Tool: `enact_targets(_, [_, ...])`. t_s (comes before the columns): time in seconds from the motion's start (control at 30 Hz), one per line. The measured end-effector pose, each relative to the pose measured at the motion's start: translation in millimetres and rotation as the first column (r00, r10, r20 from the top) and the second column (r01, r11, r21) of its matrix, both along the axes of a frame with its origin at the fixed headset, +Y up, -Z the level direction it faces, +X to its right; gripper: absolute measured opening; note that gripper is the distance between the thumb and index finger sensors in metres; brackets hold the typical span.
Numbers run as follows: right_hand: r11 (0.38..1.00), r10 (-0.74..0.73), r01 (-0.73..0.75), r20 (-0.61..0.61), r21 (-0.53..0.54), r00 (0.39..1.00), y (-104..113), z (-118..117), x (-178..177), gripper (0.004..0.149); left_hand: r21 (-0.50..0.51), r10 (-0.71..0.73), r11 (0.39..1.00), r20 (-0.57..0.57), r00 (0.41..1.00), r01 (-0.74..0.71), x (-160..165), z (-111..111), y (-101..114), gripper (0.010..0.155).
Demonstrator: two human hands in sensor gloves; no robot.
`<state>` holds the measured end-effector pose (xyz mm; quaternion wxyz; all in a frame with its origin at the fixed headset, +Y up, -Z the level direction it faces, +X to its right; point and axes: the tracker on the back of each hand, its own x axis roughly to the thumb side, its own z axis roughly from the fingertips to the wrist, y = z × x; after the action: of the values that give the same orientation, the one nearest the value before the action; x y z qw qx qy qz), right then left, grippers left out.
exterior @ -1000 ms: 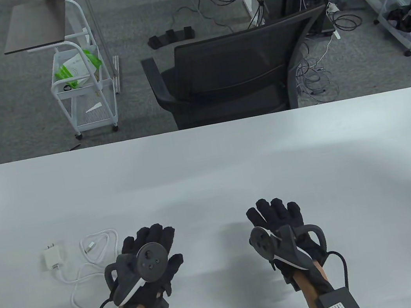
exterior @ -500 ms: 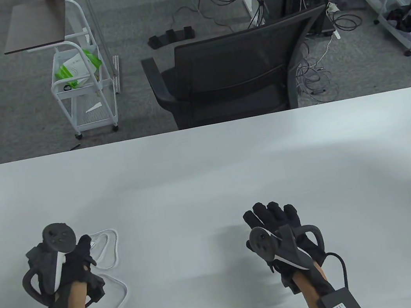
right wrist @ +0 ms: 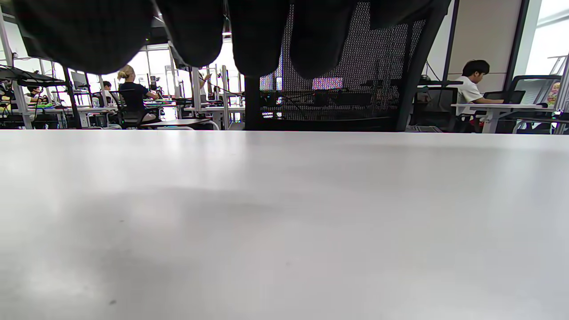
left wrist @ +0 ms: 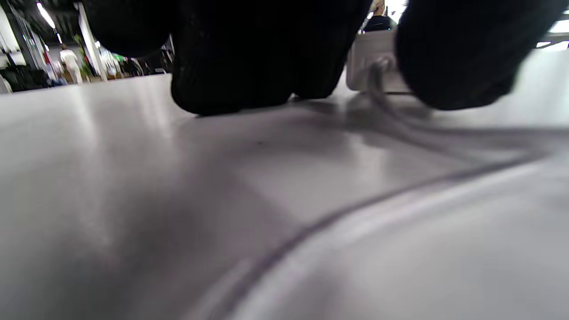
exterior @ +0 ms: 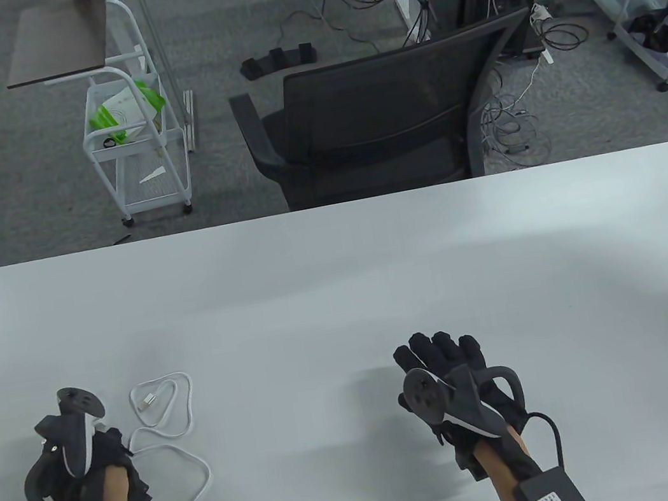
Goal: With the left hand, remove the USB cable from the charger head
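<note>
My left hand (exterior: pixel 97 463) is curled over the charger head (left wrist: pixel 371 62) at the table's (exterior: pixel 338 275) near left; my fingers (left wrist: pixel 231 66) flank it in the blurred wrist view, but I cannot tell whether they actually grip it. The white USB cable (exterior: pixel 168 448) loops beside that hand, its free plug lying apart, the charger end hidden from above. My right hand (exterior: pixel 454 381) rests flat, fingers extended, well apart.

A white table (exterior: pixel 336 263) carries a white USB cable (exterior: pixel 175 469) looped near its front-left corner, beside a white charger head (left wrist: pixel 369 62) (plugged end visible only in the left wrist view).
</note>
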<state>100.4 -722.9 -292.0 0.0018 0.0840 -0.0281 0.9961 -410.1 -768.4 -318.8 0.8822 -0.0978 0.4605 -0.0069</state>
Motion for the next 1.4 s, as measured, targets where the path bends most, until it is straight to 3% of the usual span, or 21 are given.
enact_targets(0.13, [1.0,-0.009,0.009,-0.002,-0.008,1.0,-1,0,0,0.068,0.059,0.017,0.998,-0.015,1.0,-0.016,-2,1,1,0.049])
enact_targets(0.2, [1.0,-0.008,0.008,-0.002,-0.016,1.0,-2,-1,0,0.068,0.087,-0.007,0.996,0.026,1.0,0.005,-3,3,5,0.046])
enact_targets(0.33, [0.999,-0.013,0.013,0.001,-0.03,1.0,-3,-1,2,0.068,0.237,0.095,0.965,0.083,0.992,-0.112,2,5,17,0.043])
enact_targets(0.53, [0.999,-0.029,0.03,0.012,-0.035,1.0,-2,-2,5,0.068,0.463,0.112,0.846,0.329,0.938,-0.263,44,10,69,0.042])
enact_targets(0.67, [0.999,-0.019,0.02,0.012,-0.035,1.0,-2,-2,6,0.068,0.524,0.043,0.768,0.532,0.846,-0.369,91,23,102,0.042])
enact_targets(0.83, [0.999,-0.032,0.032,-0.001,-0.021,1.0,2,0,4,0.068,0.484,-0.088,0.762,0.735,0.672,-0.431,150,37,121,0.041])
enact_targets(0.9, [0.999,-0.039,0.038,-0.007,-0.015,0.999,3,1,4,0.068,0.47,-0.111,0.768,0.767,0.632,-0.435,171,42,120,0.041])
enact_targets(1.0, [0.998,-0.069,0.069,-0.026,-0.007,0.997,6,4,2,0.068,0.369,-0.096,0.812,0.849,0.52,-0.452,209,44,108,0.041])
enact_targets(1.17, [0.991,-0.131,0.133,-0.09,0.015,0.987,14,12,-6,0.068,0.316,-0.146,0.849,0.911,0.386,-0.424,246,51,84,0.041])
enact_targets(1.4, [0.975,-0.222,0.223,-0.222,-0.02,0.95,21,29,-34,0.07,0.273,-0.166,0.876,0.945,0.282,-0.398,267,55,66,0.041])
